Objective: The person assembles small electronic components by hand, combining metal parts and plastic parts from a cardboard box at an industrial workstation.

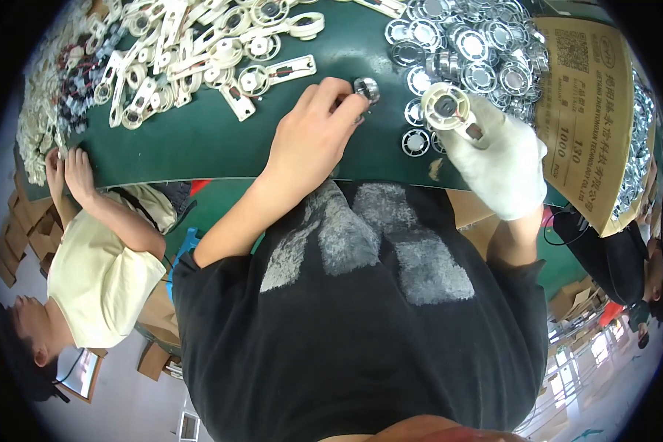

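Note:
My bare left hand (311, 132) pinches a round silver metal cap (367, 90) by its edge, just above the green table. In a pale glove, my right hand (497, 158) is closed on a cream plastic housing (436, 103). The housing's ring end, with a dark round centre, points up and to the left; a bit of reddish wire shows beside my gloved fingers, which hide the rest of the part. Right behind this hand lies a heap of similar silver caps (480, 76), a few loose ones reaching its fingertips.
Cream plastic housings (217, 55) with handles pile up at the back left, beyond small wired parts (77, 81). A cardboard box (586, 118) holding more metal parts stands at the right. On the left, a person in a pale yellow shirt (99, 280) works at the same table (199, 151).

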The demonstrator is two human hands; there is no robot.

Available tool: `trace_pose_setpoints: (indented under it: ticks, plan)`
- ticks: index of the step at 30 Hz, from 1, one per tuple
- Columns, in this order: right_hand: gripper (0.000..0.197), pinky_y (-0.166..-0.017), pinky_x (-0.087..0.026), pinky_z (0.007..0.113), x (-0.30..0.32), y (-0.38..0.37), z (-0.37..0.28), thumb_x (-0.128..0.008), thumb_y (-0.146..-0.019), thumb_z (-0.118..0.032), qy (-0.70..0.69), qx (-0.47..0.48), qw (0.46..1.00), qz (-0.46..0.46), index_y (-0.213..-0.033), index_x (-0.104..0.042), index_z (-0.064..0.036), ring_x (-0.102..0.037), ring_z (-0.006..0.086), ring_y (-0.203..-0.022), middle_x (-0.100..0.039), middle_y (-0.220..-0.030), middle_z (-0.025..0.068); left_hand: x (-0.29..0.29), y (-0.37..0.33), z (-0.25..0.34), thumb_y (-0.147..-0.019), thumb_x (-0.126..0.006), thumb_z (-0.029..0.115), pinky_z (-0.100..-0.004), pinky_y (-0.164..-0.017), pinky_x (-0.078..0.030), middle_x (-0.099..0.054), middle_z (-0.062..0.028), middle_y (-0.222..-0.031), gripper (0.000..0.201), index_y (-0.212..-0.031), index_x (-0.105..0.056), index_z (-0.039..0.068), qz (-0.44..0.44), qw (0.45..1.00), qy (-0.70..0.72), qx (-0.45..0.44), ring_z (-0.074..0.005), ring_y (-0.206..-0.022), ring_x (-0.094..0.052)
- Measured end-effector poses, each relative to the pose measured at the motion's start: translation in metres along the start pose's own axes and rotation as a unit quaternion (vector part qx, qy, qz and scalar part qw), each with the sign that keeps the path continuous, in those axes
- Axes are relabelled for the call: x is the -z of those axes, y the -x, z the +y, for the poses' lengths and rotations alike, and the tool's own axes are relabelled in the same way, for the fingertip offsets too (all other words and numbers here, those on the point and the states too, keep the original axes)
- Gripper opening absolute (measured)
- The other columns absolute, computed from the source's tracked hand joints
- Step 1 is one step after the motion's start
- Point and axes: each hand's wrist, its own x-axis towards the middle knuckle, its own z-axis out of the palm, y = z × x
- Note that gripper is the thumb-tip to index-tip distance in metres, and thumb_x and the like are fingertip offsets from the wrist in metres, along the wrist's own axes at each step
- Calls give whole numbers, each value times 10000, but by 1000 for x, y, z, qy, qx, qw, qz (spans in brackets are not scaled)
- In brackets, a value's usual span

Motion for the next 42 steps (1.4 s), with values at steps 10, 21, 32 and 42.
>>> trace_pose_setpoints:
  ticks: [10,21,32,42]
  plan:
    - [313,-719,-586,413,-12,2,2,-651,-920,-382,58,-19,998,-7,-1050,-728,-108,-746,331,-756,-732,-765,137,-7,14,-18,-781,-718,8,-470,-1054,-431,-574,-136,-1347,353,-1120,-672,93,69,997,44,5,-389,-1246,-533]
    - [259,-692,-589,446,-10,6,2,-679,-909,-341,62,-33,997,-24,-1037,-738,-123,-739,354,-748,-721,-762,166,6,-13,-8,-642,-960,162,-325,-786,-550,-683,-112,-1155,582,-1153,-722,21,159,977,96,-103,-242,-935,-666]
    - [353,-724,-594,488,-9,-1,11,-682,-914,-339,5,30,993,-118,-1223,-693,-169,-737,389,-814,-731,-819,165,-10,-42,23,-649,-931,318,-355,-802,-526,-692,-78,-1124,602,-1157,-741,57,81,962,204,-163,-241,-955,-629]
    - [249,-708,-594,482,-12,-3,6,-682,-908,-287,60,51,995,-59,-1110,-713,-145,-733,372,-783,-722,-795,158,3,-37,15,-650,-953,258,-341,-824,-552,-648,-90,-1094,616,-1174,-730,23,82,975,141,-149,-249,-975,-645]
